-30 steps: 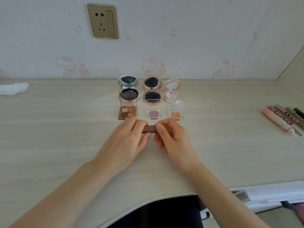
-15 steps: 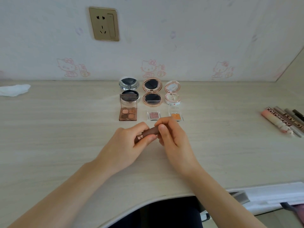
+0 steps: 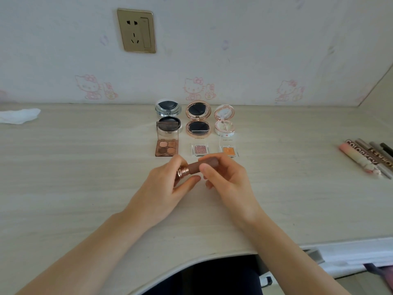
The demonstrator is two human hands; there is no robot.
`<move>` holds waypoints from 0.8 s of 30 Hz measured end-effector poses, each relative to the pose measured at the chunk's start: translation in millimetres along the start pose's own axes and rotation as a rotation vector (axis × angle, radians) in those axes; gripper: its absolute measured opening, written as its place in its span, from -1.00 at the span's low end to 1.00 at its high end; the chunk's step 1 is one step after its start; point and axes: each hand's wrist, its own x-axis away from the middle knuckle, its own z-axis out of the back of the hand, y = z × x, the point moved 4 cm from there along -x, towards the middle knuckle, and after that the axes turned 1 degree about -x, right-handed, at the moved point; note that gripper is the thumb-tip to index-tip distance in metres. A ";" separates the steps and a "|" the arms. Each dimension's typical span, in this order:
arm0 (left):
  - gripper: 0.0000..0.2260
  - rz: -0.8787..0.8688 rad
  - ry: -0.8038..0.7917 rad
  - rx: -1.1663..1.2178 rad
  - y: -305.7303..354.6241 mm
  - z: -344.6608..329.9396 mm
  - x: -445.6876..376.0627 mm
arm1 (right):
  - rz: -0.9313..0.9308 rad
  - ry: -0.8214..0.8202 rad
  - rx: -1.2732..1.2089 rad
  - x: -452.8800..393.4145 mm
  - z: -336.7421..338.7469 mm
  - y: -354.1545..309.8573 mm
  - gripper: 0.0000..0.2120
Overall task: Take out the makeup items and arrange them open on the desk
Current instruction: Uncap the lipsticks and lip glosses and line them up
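Above the middle of the desk I hold a brown lipstick tube [image 3: 198,166] between both hands. My left hand [image 3: 170,188] pinches its rose-gold inner end [image 3: 183,172]. My right hand [image 3: 228,180] grips the brown cap. Behind them stand three open round compacts: silver [image 3: 168,111], rose-gold [image 3: 198,118] and pink [image 3: 224,119]. In front of those lie an open four-pan eyeshadow palette [image 3: 167,146], a pink single shadow [image 3: 200,150] and an orange single shadow [image 3: 228,150].
Several lip pencils and tubes [image 3: 365,158] lie at the desk's right edge. A white tissue [image 3: 19,116] sits far left. A wall socket [image 3: 137,30] is above. The curved front edge of the desk [image 3: 191,260] is close to my body.
The hands have lifted and tilted the lipstick. The brown cap has slid right, so the rose-gold inner end now shows at the left hand.
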 end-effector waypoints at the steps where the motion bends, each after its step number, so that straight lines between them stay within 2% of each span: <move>1: -0.75 0.010 0.009 0.002 -0.9 0.6 -0.2 | -0.002 0.019 -0.019 -0.2 1.3 -0.4 -0.87; 10: -0.80 0.014 -0.008 -0.002 1.4 -0.4 0.1 | -0.037 0.072 -0.200 -1.4 6.1 0.4 -0.89; 15: -0.88 0.045 0.012 0.007 0.0 1.2 0.3 | -0.049 0.169 -0.309 -2.5 11.4 0.8 -0.91; 24: -0.93 0.079 0.069 0.079 -1.7 5.0 0.0 | -0.062 0.264 -0.166 -2.8 16.4 7.6 -0.91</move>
